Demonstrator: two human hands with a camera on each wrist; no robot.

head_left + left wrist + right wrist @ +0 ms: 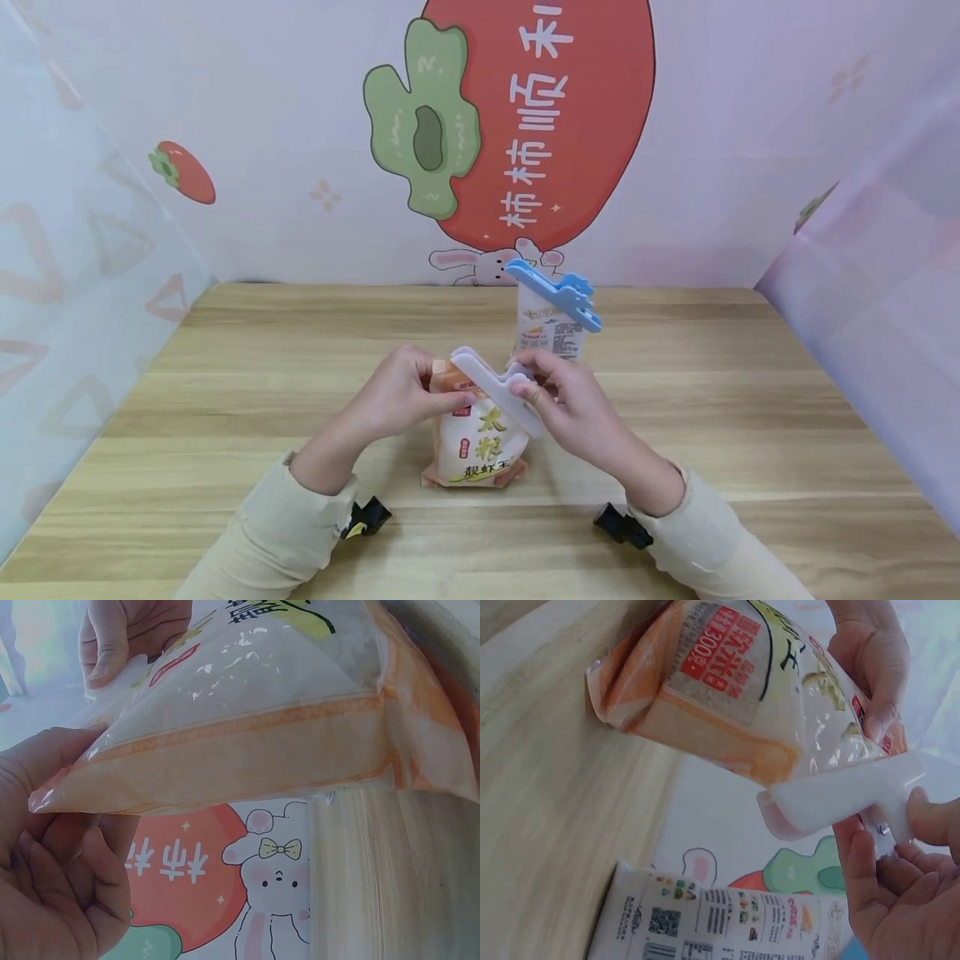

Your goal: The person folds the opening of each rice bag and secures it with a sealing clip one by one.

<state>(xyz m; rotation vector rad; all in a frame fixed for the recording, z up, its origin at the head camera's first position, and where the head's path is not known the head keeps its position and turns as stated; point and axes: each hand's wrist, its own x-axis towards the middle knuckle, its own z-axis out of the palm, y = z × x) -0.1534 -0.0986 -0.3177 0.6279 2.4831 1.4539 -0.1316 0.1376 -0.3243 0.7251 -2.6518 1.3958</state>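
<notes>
A bag of rice (480, 446), plastic with orange edges, stands upright on the table. My left hand (405, 392) pinches its top left corner between thumb and fingers. A pale lavender bag clip (498, 393) slants across the top of the bag, and my right hand (573, 404) pinches its handles. In the right wrist view the clip (840, 796) lies against the upper part of the bag, its jaws slightly apart at the near end. In the left wrist view the bag's orange side (247, 761) faces the camera, and the clip is mostly hidden behind it.
Behind the right hand stands a white printed package (542, 321) with a blue bag clip (558, 293) slanting across its top. The wooden table (262, 367) ends at a printed backdrop (285, 217), with similar sheets on both sides.
</notes>
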